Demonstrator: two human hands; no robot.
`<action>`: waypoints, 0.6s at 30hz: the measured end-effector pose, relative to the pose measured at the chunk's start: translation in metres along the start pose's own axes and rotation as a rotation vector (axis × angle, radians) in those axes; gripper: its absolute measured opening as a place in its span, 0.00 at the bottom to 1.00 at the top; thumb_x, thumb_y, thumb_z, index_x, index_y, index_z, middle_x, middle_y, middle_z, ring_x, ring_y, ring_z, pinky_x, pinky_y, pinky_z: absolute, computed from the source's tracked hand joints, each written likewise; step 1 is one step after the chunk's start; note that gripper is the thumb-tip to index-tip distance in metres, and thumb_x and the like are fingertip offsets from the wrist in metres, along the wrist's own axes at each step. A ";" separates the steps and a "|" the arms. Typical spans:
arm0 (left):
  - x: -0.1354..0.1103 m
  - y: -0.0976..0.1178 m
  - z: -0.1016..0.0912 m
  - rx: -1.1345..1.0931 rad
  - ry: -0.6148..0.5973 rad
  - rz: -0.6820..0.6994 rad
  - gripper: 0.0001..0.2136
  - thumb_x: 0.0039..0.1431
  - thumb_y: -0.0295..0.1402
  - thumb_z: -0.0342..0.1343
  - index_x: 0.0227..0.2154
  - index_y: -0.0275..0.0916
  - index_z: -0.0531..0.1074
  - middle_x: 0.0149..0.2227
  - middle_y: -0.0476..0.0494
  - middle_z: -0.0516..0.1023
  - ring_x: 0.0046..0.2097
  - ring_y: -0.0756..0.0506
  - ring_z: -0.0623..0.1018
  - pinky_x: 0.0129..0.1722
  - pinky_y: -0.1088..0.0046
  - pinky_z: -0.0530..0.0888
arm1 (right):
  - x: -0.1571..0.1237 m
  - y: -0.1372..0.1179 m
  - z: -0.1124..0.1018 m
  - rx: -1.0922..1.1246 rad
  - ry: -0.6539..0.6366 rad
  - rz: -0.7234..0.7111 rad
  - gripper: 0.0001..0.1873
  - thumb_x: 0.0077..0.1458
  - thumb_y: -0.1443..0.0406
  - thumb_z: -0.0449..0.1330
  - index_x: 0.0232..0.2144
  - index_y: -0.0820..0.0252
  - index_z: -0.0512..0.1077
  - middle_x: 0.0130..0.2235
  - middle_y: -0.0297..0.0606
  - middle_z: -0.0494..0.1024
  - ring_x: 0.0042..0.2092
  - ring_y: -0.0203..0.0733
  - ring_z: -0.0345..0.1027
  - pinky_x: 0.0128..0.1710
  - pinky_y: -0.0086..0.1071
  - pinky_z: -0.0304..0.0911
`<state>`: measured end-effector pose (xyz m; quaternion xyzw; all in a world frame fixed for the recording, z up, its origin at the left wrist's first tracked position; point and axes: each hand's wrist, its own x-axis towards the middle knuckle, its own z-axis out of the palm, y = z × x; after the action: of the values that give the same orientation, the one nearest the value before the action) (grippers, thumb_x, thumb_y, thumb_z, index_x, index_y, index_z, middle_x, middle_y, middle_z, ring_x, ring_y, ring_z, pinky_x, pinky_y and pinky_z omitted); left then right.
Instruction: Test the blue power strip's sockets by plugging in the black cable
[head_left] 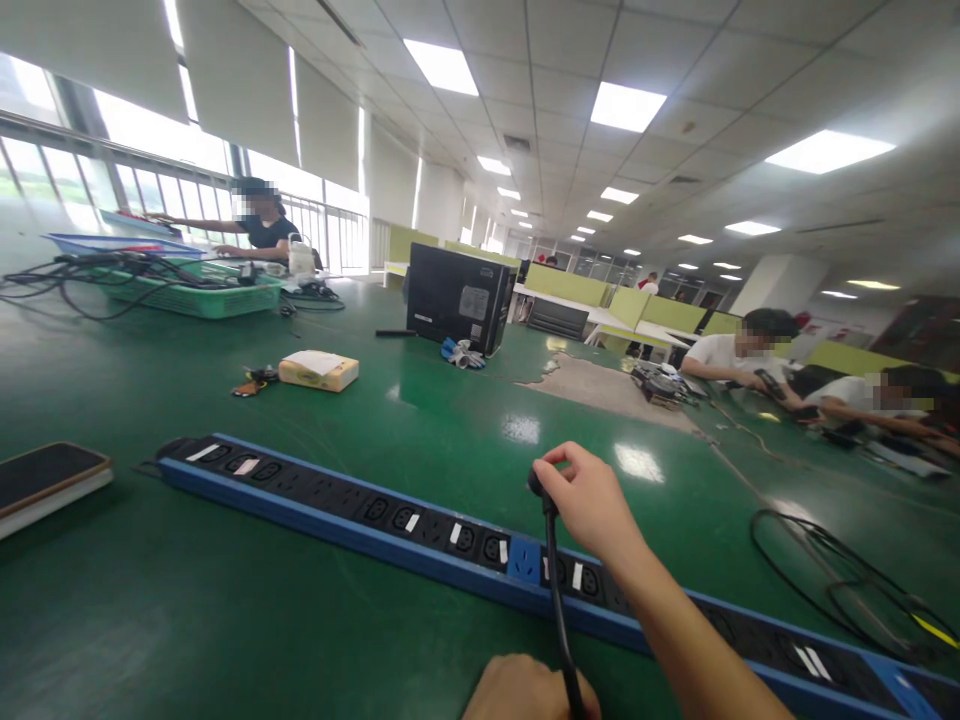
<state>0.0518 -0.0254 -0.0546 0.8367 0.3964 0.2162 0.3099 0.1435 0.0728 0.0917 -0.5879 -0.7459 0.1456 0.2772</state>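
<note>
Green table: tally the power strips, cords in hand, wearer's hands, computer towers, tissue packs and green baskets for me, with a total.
Power strip: 1
Held cord: 1
Wearer's hands, right hand and left hand: 2
Computer tower: 1
Tissue pack: 1
Green basket: 1
Total: 7

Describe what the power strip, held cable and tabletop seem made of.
Power strip: satin blue casing, perhaps painted metal, given its crisp edges; black sockets, probably moulded plastic. Held cable: likely satin black rubber or plastic, bending smoothly. Tabletop: glossy green, apparently coated, mirroring ceiling lights.
</note>
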 end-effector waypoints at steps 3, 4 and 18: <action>0.005 -0.002 0.004 -0.254 0.102 0.086 0.11 0.56 0.42 0.54 0.35 0.41 0.74 0.20 0.52 0.73 0.26 0.51 0.72 0.33 0.78 0.69 | -0.013 0.009 0.001 0.028 0.227 0.030 0.12 0.55 0.55 0.53 0.29 0.55 0.70 0.16 0.26 0.67 0.20 0.36 0.61 0.22 0.28 0.51; 0.005 -0.001 0.004 -0.369 0.151 0.101 0.13 0.56 0.44 0.54 0.35 0.40 0.73 0.19 0.52 0.72 0.24 0.52 0.71 0.32 0.78 0.69 | -0.016 0.014 0.001 0.031 0.315 0.043 0.12 0.54 0.55 0.54 0.29 0.55 0.71 0.15 0.26 0.66 0.20 0.36 0.60 0.22 0.28 0.50; -0.012 0.053 -0.103 -0.732 0.574 -0.164 0.34 0.54 0.44 0.57 0.61 0.45 0.49 0.47 0.39 0.70 0.32 0.49 0.75 0.25 0.76 0.71 | -0.026 -0.008 -0.017 0.012 0.754 -0.617 0.07 0.56 0.63 0.58 0.34 0.61 0.74 0.25 0.34 0.77 0.26 0.34 0.68 0.30 0.26 0.62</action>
<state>0.0102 -0.0257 0.0544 0.5448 0.4286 0.5390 0.4785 0.1510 0.0439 0.1038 -0.3495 -0.7322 -0.1621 0.5617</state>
